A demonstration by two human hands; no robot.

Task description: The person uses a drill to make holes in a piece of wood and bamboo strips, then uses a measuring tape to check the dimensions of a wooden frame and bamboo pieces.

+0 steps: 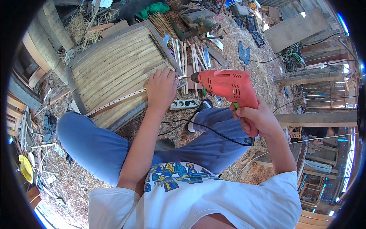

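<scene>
My right hand [253,116] is wrapped round the handle of a red power drill [225,83], which has a green trigger and a black cord. The drill points left and lies level, its bit at the end of a long pale strip with a row of holes [118,100]. My left hand [163,86] is closed over that strip near the drilled end, so its middle part is hidden. Underneath lies a slatted wooden panel [110,68] with a darker frame. Whether the bit is inside the strip is too small to tell.
A white power strip [183,104] with a plugged-in black cord sits between my legs. Several thin wooden sticks [178,57] lie beyond the panel, near a metal machine with a handwheel [207,26]. Shavings cover the ground. A yellow helmet-like object [25,168] is at far left.
</scene>
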